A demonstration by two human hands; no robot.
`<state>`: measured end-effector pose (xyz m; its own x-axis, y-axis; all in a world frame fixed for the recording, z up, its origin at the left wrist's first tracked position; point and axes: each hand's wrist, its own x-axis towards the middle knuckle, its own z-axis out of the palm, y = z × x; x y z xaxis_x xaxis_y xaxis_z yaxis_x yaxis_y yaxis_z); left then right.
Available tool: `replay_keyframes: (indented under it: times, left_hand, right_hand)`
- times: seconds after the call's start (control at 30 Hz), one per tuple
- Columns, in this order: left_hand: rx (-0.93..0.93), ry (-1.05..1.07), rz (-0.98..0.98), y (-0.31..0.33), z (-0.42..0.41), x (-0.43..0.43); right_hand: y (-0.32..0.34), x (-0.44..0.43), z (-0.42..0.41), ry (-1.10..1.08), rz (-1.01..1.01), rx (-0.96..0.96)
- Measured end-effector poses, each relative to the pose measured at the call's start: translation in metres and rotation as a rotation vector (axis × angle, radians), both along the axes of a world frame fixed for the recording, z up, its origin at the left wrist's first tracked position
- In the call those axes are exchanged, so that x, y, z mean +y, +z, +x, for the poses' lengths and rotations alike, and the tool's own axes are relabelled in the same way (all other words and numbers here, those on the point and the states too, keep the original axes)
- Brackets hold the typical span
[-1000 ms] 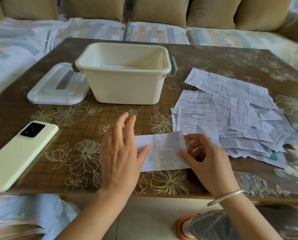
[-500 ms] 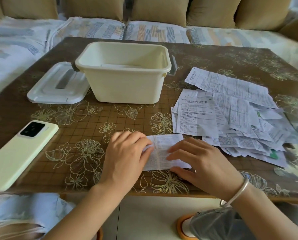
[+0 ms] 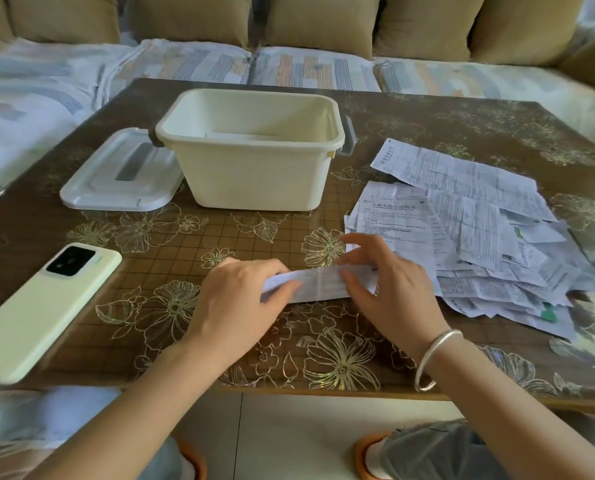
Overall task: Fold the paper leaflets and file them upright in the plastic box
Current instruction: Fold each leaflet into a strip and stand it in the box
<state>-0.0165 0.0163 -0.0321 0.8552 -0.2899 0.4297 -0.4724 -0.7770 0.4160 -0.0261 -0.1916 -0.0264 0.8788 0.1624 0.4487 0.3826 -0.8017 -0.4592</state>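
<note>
A folded white leaflet (image 3: 320, 284) forms a narrow strip near the table's front edge. My left hand (image 3: 242, 303) pinches its left end, thumb on top. My right hand (image 3: 389, 289) holds its right end, with the fingers curved over the far edge and the thumb on the near side. A loose pile of unfolded leaflets (image 3: 462, 230) lies to the right. The cream plastic box (image 3: 254, 174) stands open behind the hands; something pale shows low inside it, too dim to make out.
The box's white lid (image 3: 119, 174) lies left of the box. A pale green phone (image 3: 39, 310) rests face down at the front left. A sofa with cushions (image 3: 306, 67) runs behind the brown flowered table (image 3: 323, 358).
The leaflet lay wider and flat under both pressing hands; now it is folded into a narrower strip and both hands grip its ends, lifting it slightly.
</note>
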Motion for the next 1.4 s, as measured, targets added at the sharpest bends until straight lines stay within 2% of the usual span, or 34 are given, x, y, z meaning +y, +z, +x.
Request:
replay_keyframes:
  times: [0.1, 0.23, 0.33, 0.43, 0.5, 0.7, 0.77, 0.83, 0.9, 1.0, 1.07, 1.13, 1.27, 1.4]
  left_hand:
    - [0.031, 0.065, 0.001, -0.002, 0.004, -0.003]
    - [0.073, 0.035, 0.020, -0.009, 0.006, -0.004]
    - [-0.036, 0.046, 0.131, -0.010, 0.005, -0.006]
    - [-0.143, 0.030, 0.219, -0.009, 0.001, -0.010]
    - [-0.150, 0.009, 0.236, -0.012, 0.000, -0.013]
    - [0.000, 0.105, 0.058, -0.019, -0.003, -0.014]
    - [0.045, 0.125, 0.023, -0.018, -0.004, -0.017]
    - [0.069, 0.136, 0.011, -0.018, -0.004, -0.020]
    - [0.080, 0.144, -0.001, -0.017, -0.003, -0.021]
    - [0.068, 0.136, -0.012, -0.016, -0.001, -0.020]
    - [0.067, 0.137, 0.012, -0.016, -0.002, -0.019]
    - [0.080, 0.126, 0.012, -0.016, -0.001, -0.018]
    - [0.135, 0.042, -0.058, -0.014, 0.004, -0.010]
    - [0.346, -0.046, -0.161, -0.003, 0.011, 0.008]
  right_hand:
    - [-0.005, 0.000, 0.012, -0.064, -0.010, 0.089]
    - [-0.007, 0.000, 0.020, -0.060, -0.166, 0.086]
    - [0.001, -0.001, 0.025, -0.040, -0.270, 0.143]
    - [0.015, 0.000, 0.035, 0.012, -0.376, 0.325]
    - [0.025, 0.003, 0.041, 0.029, -0.465, 0.407]
    - [0.042, 0.011, 0.052, 0.048, -0.690, 0.472]
    - [0.045, 0.011, 0.053, 0.051, -0.700, 0.497]
    - [0.048, 0.012, 0.051, 0.039, -0.590, 0.514]
    - [0.053, 0.014, 0.047, 0.007, -0.349, 0.547]
    - [0.058, 0.020, 0.032, 0.018, 0.271, 0.773]
    - [0.054, 0.022, 0.023, 0.061, 0.564, 0.834]
    - [0.043, 0.023, 0.014, 0.095, 0.622, 0.734]
    - [0.016, 0.018, -0.007, 0.086, 0.207, 0.245]
    - [-0.003, 0.021, -0.021, 0.138, 0.151, 0.103]
